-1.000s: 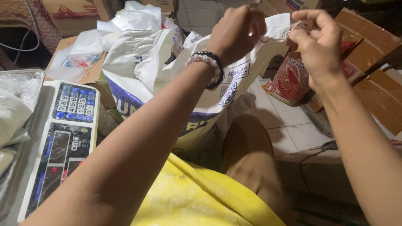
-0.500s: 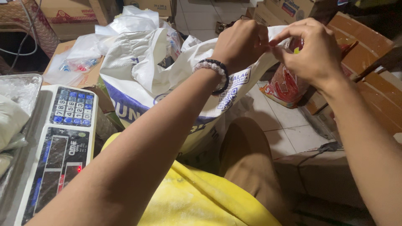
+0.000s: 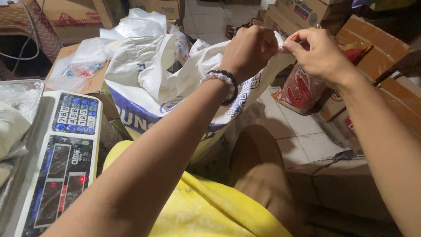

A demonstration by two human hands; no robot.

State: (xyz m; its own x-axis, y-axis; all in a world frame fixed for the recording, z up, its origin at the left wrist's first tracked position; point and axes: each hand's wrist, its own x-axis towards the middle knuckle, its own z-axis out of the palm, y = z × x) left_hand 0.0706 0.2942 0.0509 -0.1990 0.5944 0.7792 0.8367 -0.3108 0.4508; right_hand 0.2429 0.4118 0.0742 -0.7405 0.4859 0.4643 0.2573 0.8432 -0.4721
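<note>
A pale tiled floor (image 3: pixel 302 127) is seen below, crowded by brown cardboard boxes (image 3: pixel 386 66) stacked to the right and at the back. A digital scale (image 3: pixel 66 153) with a blue and white keypad and red lit digits is set at the left; a clear tray (image 3: pixel 26 92) on it is filled with soft white bagged material. A large woven sack (image 3: pixel 149 83), white with blue print, is stood open in the middle, its coarse mouth folded over and crumpled. Thin clear plastic sheets (image 3: pixel 83 61) are heaped behind it on a box. A red printed packet (image 3: pixel 298 90) is leaned against the boxes on the floor. Both hands are raised over the sack's far rim. The left hand (image 3: pixel 247 50) is curled into a loose fist, fingers together, a beaded bracelet (image 3: pixel 221 79) worn at the wrist. The right hand (image 3: pixel 318 55) is held just beside it, thumb and forefinger pinched on a small piece of thin clear plastic (image 3: pixel 284 43), which is stretched between the two hands; how the left fingers grip it cannot be told. A yellow shirt (image 3: pixel 206 210) and a brown trouser knee (image 3: pixel 258 153) are seen at the bottom.
</note>
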